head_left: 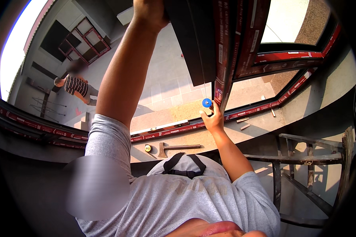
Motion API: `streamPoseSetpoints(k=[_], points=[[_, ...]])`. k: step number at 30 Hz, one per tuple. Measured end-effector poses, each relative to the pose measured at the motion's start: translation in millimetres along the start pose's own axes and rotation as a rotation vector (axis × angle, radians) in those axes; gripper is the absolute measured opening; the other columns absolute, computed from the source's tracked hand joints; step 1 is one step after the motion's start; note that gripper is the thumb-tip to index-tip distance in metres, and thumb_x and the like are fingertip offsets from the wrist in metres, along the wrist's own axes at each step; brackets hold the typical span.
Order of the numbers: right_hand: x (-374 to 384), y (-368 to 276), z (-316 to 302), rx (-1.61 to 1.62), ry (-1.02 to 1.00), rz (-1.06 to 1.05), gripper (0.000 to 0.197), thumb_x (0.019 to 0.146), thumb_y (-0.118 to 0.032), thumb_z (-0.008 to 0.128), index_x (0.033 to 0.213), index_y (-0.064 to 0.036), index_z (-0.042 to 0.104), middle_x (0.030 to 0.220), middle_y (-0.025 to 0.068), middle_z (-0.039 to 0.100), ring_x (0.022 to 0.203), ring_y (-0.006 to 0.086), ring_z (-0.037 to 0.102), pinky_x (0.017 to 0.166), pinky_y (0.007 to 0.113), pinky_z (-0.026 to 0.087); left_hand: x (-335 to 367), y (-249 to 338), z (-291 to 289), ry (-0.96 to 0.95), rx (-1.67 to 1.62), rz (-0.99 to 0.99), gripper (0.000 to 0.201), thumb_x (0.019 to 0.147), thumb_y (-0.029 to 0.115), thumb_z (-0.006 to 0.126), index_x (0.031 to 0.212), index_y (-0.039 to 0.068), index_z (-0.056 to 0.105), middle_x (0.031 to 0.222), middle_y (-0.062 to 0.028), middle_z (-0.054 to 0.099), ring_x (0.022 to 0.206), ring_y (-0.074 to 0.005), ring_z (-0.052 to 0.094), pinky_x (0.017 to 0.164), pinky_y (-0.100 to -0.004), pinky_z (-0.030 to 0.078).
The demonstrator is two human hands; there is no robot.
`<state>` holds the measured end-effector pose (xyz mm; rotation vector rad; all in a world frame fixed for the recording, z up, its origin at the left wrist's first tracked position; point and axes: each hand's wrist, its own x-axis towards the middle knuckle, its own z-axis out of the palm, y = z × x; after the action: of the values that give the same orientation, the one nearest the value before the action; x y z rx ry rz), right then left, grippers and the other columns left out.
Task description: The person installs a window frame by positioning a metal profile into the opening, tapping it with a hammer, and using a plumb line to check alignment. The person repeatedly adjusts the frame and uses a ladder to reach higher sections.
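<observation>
While the blue disc hangs: beside the window frame;
Right hand: thumb and finger at disc, grip unclear;
Left hand: cut off, cannot tell grip;
Frame: standing, plumb check seemingly unfinished.

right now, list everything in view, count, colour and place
window frame: one, dark with red strips, right
panel: one, black, upper middle
disc: one, blue, centre
thin line: one, pale, above disc
long bar: one, silvery, along window frame
tape measure: one, yellow, sill
hatchet: one, brown, sill
wood pieces: several, pale, sill
ladder: one, brown, right
co-worker: one, striped top, upper left
far frame: one, dark red, upper left
shirt: one, grey, lower middle
left arm: one, grey-sleeved, upper middle
right fingers: several, bare, beside disc
</observation>
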<state>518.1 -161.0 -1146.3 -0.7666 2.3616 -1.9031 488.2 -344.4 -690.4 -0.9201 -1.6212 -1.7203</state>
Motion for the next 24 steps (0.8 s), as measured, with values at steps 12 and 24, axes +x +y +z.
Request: streamPoseSetpoints(k=[12,24], points=[[15.1,-79.1,-52.7,0.047,0.029,-0.345,0.050,0.088,-0.002,0.065,0.138,0.0036,0.059,0.083,0.0098,0.068,0.065,0.0179,0.063,0.061,0.029,0.053,-1.5,-1.4,5.2,0.024,-0.061,-0.027,0.072,0.104,0.068,0.037,0.134,0.006,0.058,0.105,-0.0065,0.072,0.082,-0.0151,0.069,0.065,-0.0270,0.057],[42.3,-118.6,-58.4,-0.138,-0.015,-0.314,0.058,0.084,-0.008,0.070,0.141,0.0010,0.058,0.077,0.0084,0.066,0.064,0.0239,0.065,0.063,0.035,0.055,-2.5,5.2,23.7,0.213,-0.006,-0.027,0.071,0.103,0.068,0.039,0.133,0.007,0.059,0.102,-0.0061,0.071,0.080,-0.0145,0.069,0.063,-0.0267,0.056]])
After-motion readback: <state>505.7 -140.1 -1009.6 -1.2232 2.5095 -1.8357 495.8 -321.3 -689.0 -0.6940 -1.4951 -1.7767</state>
